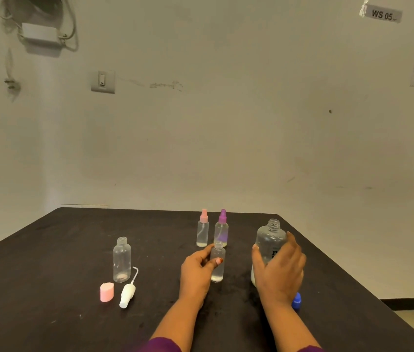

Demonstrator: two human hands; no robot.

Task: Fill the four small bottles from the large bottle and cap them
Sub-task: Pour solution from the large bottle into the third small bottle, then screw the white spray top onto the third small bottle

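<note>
Spillage is our main worry now. Our right hand wraps fingers and thumb round the large clear plastic bottle, which stands on the dark matte table with its threaded neck open. The blue screw cap lies on the table just beside the wrist. Our left hand pinches the small clear cylindrical bottle between thumb and fingers. This one also stands upright, has no cap, and shows only a little liquid at the bottom.

Its neck is narrow, so if we tilt the large bottle too fast, the stream can miss and wet the table. The smooth plastic looks light, and we think it can slip or tip under a loose grip. Our right forearm could also knock the blue cap away.

Behind stand the pink-topped clear spray bottle and the purple-topped clear spray bottle, both already closed. At the left, a rounder clear open bottle waits near a pink plastic cap and a white spray head with a thin curved tube. Mixing up these two tops could give a poor seal.
</note>
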